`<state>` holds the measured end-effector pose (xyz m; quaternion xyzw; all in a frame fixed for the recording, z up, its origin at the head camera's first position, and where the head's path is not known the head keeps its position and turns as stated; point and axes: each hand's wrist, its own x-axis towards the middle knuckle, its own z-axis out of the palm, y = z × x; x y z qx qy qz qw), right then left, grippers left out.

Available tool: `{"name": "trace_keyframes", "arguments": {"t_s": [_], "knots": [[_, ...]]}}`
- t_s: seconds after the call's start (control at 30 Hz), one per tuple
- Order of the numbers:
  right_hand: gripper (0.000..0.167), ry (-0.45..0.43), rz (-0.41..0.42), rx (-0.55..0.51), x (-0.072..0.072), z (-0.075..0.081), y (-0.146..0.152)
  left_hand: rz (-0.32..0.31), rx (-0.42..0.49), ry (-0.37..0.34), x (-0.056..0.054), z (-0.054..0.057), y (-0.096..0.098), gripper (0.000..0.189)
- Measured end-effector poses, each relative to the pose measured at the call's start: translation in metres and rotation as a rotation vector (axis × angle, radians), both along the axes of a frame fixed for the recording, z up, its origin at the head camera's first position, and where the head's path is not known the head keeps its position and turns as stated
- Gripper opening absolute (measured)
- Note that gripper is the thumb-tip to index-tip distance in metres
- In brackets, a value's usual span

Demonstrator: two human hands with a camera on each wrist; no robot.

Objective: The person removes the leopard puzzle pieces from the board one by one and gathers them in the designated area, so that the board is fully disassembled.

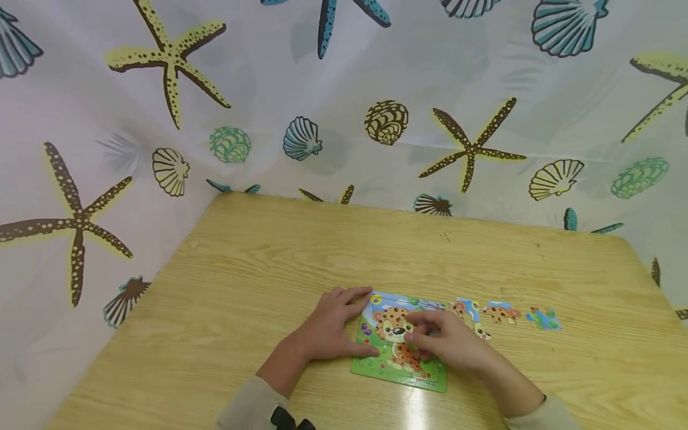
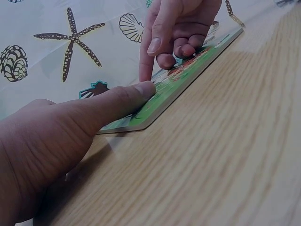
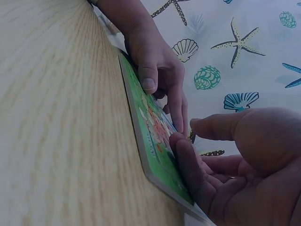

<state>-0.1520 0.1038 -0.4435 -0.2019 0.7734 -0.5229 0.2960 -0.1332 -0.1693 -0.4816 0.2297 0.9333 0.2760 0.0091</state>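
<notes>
Puzzle [image 1: 371, 365] under two hands [image 1: 334, 325] [image 1: 454, 341], pieces [image 1: 502, 313] beside

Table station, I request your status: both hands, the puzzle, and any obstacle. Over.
Left hand resting on left side of puzzle. Right hand over its right side, hiding part. Loose pieces to its right; no obstruction visible.

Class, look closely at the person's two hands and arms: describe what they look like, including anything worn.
The left hand and right hand are bare, with no gloves or rings visible. Both arms wear light beige sleeves: the left sleeve and right sleeve end short of the wrists. A small black object shows beside the left cuff; its purpose is unclear.
</notes>
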Motion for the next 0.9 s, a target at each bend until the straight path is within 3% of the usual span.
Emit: {"name": "trace_keyframes", "arguments": {"t_s": [0.37, 0.9], "knots": [[0.06, 0.034, 0.07, 0.023, -0.0024, -0.0048, -0.0007, -0.008, -0.007, 0.013, -0.0007, -0.0009, -0.0005, 0.106], [0.045, 0.024, -0.01, 0.031, -0.0033, -0.0045, 0.0024, 0.001, -0.014, 0.011, -0.0005, -0.0002, 0.0022, 0.107]]}}
